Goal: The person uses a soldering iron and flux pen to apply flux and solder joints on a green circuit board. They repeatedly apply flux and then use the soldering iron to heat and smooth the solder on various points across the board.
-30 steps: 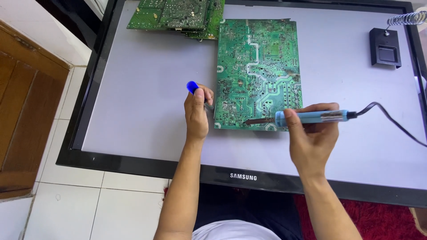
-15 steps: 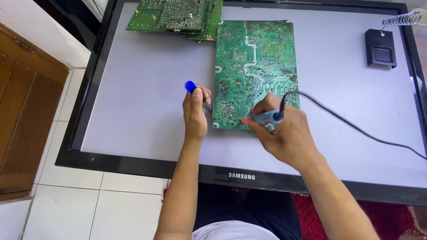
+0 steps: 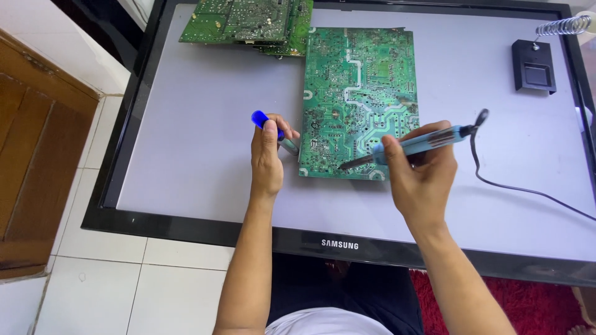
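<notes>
head view: your right hand (image 3: pixel 422 177), at centre right of the frame, is closed around a light blue soldering iron (image 3: pixel 422 141), fingers wrapped on the handle, with the dark tip lying low on the green circuit board (image 3: pixel 360 99) near its bottom edge. a black cord (image 3: pixel 528 192) leaves the back of the iron and trails off toward the right edge of the frame. your left hand (image 3: pixel 268 158), just left of centre, is curled around a tool with a blue cap (image 3: pixel 259 118); its pale front end sits right beside the board's lower left edge, though you cannot tell whether it touches. the board lies solder side up on the grey face of a flat screen (image 3: pixel 186 142) with a black frame, which fills most of the picture. a second stack of green boards (image 3: pixel 248 22) rests at the top of the frame, just touching the upper left corner of the first. at upper right stands a small black iron stand (image 3: pixel 534 65) with a coiled wire holder (image 3: pixel 565 26). white floor tiles (image 3: pixel 93 279) show at lower left, a wooden door (image 3: pixel 31 155) at the left edge, and a red rug (image 3: pixel 546 304) at lower right.
</notes>
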